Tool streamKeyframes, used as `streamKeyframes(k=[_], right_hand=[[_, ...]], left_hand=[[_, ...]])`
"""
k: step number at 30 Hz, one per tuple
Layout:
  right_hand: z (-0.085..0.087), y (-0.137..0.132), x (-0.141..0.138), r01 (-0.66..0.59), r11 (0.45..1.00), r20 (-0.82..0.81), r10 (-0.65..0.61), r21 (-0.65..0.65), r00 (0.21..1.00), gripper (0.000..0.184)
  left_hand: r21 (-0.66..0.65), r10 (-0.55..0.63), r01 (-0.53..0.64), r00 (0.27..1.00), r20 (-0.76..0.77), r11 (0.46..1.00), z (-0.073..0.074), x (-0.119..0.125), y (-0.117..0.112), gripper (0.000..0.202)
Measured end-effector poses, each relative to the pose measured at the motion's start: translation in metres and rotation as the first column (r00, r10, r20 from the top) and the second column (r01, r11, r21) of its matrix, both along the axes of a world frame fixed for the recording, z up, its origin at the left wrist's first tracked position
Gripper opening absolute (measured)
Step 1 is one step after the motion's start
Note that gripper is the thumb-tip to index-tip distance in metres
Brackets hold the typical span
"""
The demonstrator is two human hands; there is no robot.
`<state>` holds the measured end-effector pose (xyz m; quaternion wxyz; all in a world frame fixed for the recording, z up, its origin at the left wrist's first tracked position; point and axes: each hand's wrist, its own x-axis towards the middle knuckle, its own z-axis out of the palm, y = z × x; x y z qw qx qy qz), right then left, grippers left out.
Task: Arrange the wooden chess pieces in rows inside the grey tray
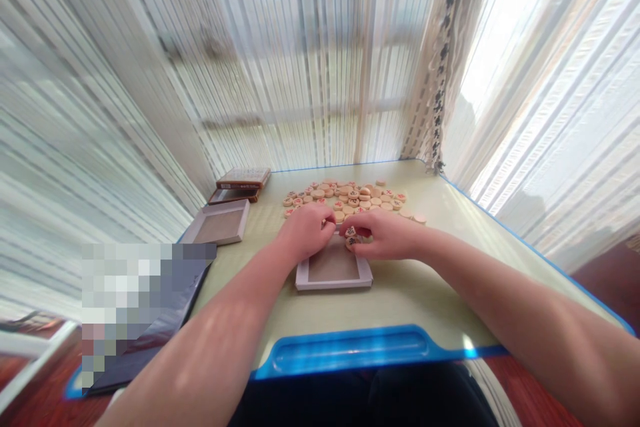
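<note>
Several round wooden chess pieces [350, 197] with red and black characters lie scattered at the far middle of the pale table [450, 280]. A shallow white box tray [333, 270] with a brown bottom sits in front of them. My left hand [306, 230] is curled over the tray's far edge, its fingers closed by the nearest pieces; what they pinch is hidden. My right hand [385, 235] is closed on a round piece [351, 233] with a dark character, held over the tray's far right corner, with another piece just under it.
A second open box tray [220, 223] lies at the left. Behind it sit a brown box [243, 177] and its lid [233, 195]. A dark folder [165, 320] lies at the near left. Striped curtains hang close around the blue-rimmed table.
</note>
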<state>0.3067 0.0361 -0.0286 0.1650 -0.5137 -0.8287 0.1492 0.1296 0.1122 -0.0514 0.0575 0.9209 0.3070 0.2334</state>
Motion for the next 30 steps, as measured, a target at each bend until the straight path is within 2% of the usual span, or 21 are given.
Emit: streamKeyframes(k=[3,6,8,11,13,16,19,20,21,22,25,27,30], right_hand=[[-0.002,0.003,0.003,0.040,0.996,-0.016,-0.039,0.077,0.999,0.030],[-0.005,0.008,0.007,0.164,0.970,-0.036,-0.160,0.182,0.986,0.033],[-0.006,0.011,0.009,0.212,0.942,-0.035,-0.210,0.260,0.977,0.034],[-0.006,0.014,0.012,0.239,0.899,-0.017,-0.250,0.366,0.968,0.033],[-0.006,0.016,0.014,0.293,0.872,-0.020,-0.310,0.393,0.950,0.036],[-0.012,0.023,0.020,0.453,0.815,-0.027,-0.477,0.360,0.879,0.045],[-0.023,0.034,0.031,0.658,0.721,0.009,-0.676,0.218,0.737,0.057],[-0.027,0.037,0.036,0.698,0.697,0.028,-0.711,0.163,0.703,0.059],[-0.030,0.039,0.040,0.708,0.696,0.049,-0.717,0.122,0.696,0.060],[-0.032,0.041,0.043,0.689,0.718,0.068,-0.696,0.098,0.715,0.058],[-0.033,0.040,0.043,0.590,0.802,0.098,-0.597,0.096,0.796,0.051],[-0.029,0.037,0.038,0.559,0.823,0.089,-0.567,0.099,0.819,0.051],[-0.021,0.035,0.030,0.563,0.824,0.029,-0.565,0.056,0.824,0.050]], left_hand=[[-0.027,0.002,-0.001,0.999,0.032,1.000,0.000,0.000,0.000,0.018],[-0.101,0.112,-0.094,0.975,0.193,0.990,0.000,0.000,0.003,0.023],[-0.181,0.257,-0.203,0.895,0.364,0.962,0.001,-0.001,0.007,0.030],[-0.319,0.459,-0.333,0.700,0.547,0.887,0.003,-0.006,0.016,0.032],[-0.411,0.559,-0.380,0.591,0.582,0.829,0.004,-0.009,0.022,0.032],[-0.524,0.654,-0.393,0.515,0.555,0.755,-0.001,-0.014,0.033,0.044],[-0.678,0.716,-0.303,0.508,0.479,0.669,-0.011,-0.015,0.044,0.064],[-0.723,0.727,-0.263,0.514,0.455,0.639,-0.014,-0.016,0.048,0.070],[-0.751,0.728,-0.224,0.519,0.448,0.621,-0.017,-0.016,0.051,0.074],[-0.766,0.721,-0.187,0.527,0.450,0.615,-0.018,-0.016,0.054,0.077],[-0.760,0.673,-0.113,0.561,0.483,0.640,-0.018,-0.016,0.057,0.081],[-0.757,0.650,-0.102,0.594,0.474,0.645,-0.016,-0.016,0.056,0.081],[-0.759,0.622,-0.094,0.641,0.450,0.645,-0.013,-0.016,0.053,0.081]])
